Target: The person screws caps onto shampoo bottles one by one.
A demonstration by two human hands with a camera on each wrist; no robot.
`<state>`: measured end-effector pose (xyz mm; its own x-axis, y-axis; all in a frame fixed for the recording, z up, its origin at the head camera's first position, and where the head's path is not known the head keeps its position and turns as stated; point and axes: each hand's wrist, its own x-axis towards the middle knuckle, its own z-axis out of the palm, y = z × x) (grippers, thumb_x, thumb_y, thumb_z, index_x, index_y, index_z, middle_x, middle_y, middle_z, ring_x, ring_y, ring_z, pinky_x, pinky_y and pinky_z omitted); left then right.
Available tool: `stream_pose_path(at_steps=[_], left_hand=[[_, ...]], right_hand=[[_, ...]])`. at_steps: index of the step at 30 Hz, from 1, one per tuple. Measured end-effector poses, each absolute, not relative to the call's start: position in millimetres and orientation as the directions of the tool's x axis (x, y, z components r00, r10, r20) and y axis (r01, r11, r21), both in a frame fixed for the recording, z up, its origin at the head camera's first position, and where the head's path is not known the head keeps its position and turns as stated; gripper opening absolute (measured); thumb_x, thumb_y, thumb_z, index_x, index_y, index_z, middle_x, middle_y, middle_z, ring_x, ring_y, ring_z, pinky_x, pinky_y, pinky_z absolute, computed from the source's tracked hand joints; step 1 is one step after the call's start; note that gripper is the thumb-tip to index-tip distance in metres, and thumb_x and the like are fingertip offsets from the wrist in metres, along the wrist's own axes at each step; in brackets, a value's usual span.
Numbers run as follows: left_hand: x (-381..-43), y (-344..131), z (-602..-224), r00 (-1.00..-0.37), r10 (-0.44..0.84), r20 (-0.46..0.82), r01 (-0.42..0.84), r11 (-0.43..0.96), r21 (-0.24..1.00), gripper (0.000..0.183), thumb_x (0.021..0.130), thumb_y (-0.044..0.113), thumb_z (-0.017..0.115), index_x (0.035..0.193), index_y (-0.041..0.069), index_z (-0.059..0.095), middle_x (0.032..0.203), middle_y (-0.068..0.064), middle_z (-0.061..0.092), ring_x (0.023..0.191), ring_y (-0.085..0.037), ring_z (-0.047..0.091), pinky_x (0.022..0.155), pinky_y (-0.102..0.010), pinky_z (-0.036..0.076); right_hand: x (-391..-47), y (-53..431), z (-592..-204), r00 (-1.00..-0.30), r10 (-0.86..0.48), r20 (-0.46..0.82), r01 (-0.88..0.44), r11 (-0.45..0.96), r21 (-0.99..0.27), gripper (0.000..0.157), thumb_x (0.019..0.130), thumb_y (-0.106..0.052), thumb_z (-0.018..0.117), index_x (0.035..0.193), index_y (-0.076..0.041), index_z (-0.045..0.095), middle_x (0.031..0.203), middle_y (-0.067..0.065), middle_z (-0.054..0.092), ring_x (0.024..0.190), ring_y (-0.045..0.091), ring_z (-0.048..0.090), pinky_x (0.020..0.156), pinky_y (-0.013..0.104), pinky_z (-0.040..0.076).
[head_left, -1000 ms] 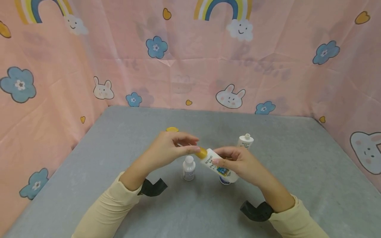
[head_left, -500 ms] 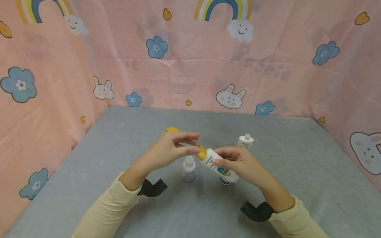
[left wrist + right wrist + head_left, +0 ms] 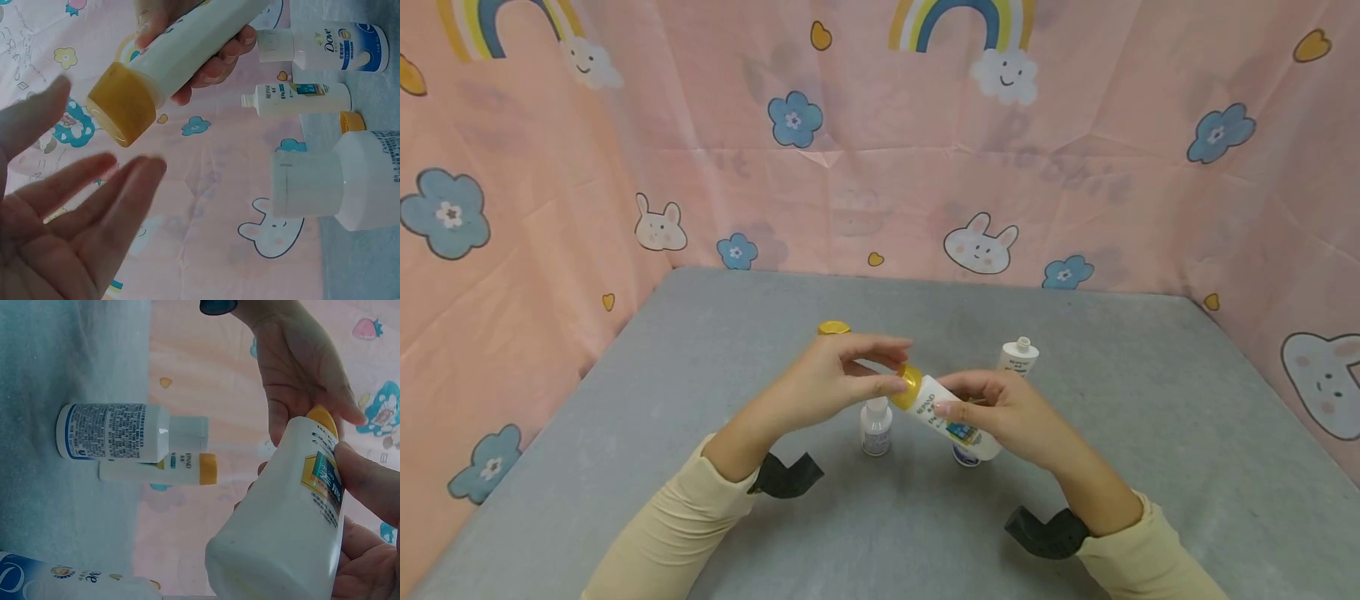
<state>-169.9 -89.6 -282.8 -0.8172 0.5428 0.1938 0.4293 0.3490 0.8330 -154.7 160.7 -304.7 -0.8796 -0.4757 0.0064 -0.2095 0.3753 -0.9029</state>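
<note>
My right hand [image 3: 1000, 408] grips a white lotion bottle [image 3: 951, 417] with a yellow cap [image 3: 122, 103], tilted so that the cap points up and left. Around this cap, my left hand [image 3: 81, 206] has its thumb and fingers spread, with gaps to it in the left wrist view. Below the left fingers stands a small white bottle [image 3: 876, 429] with a white cap and fine print. Mostly hidden behind the held bottle is a white and blue Dove bottle [image 3: 340, 47].
An uncapped white bottle [image 3: 1018, 356] stands behind the right hand. A loose yellow cap [image 3: 352, 122] lies near it on the grey tabletop [image 3: 1112, 417]. Behind the left hand is another yellow-capped bottle [image 3: 156, 472]. A pink printed cloth [image 3: 880, 167] encloses the back and sides.
The yellow cap on the held bottle shows a different face, having turned. My left fingers shift slightly to the right around it. The right hand and bottle stay in place.
</note>
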Motion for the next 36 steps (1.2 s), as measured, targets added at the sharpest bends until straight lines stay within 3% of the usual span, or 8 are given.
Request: stream_pose_path(at_steps=[8,36], left_hand=[[-170.6,-87.4,-284.7,-0.840,0.523,0.143,0.389,0.396,0.832,0.031,0.088,0.019,0.076,0.118,0.010,0.072,0.102,-0.002,0.074,0.091,-0.011,0.067,0.075,-0.026,0.059],[-170.6,-87.7,-285.3,-0.815,0.544,0.200,0.431,0.338,0.837,0.027,0.088,0.015,0.076,0.115,0.010,0.073,0.107,-0.003,0.074,0.097,-0.012,0.067,0.080,-0.029,0.059]], right_hand=[[-154.3,161.1,-304.4,-0.880,-0.475,0.004,-0.206,0.374,-0.904,0.033,0.096,-0.020,0.066,0.121,0.001,0.068,0.113,0.018,0.071,0.092,0.020,0.065,0.079,0.033,0.055],[-153.8,162.4,-302.5,-0.871,-0.491,0.011,-0.214,0.359,-0.908,0.033,0.096,-0.020,0.066,0.121,0.002,0.068,0.114,0.019,0.071,0.092,0.021,0.065,0.080,0.035,0.055]])
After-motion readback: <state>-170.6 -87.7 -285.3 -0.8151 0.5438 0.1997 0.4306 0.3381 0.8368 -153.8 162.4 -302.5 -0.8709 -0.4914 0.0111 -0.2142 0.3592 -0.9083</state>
